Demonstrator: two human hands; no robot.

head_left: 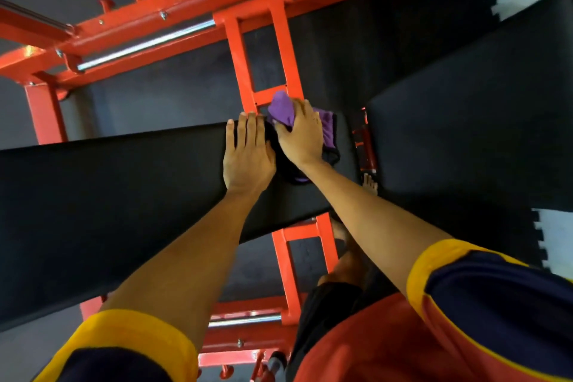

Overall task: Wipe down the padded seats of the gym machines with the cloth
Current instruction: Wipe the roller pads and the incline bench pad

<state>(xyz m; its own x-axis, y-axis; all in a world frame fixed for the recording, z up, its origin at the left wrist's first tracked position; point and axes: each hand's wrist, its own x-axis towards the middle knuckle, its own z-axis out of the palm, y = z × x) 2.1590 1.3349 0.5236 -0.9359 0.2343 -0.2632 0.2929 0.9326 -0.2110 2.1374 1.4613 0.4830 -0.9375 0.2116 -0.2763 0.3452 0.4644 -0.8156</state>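
A long black padded bench (pixel 124 189) runs from the left edge to the middle of the view. A purple cloth (pixel 283 110) with a dark trim lies bunched on the pad's far right end. My right hand (pixel 302 133) lies on top of the cloth, fingers bent over it and pressing it onto the pad. My left hand (pixel 248 155) rests flat on the pad just left of the cloth, fingers straight and reaching the far edge.
An orange steel frame (pixel 263 49) with chrome bars surrounds and supports the bench. A second black pad (pixel 471 133) lies to the right, across a narrow gap. Dark rubber floor mats lie underneath. My bare feet stand by the bench's near right corner.
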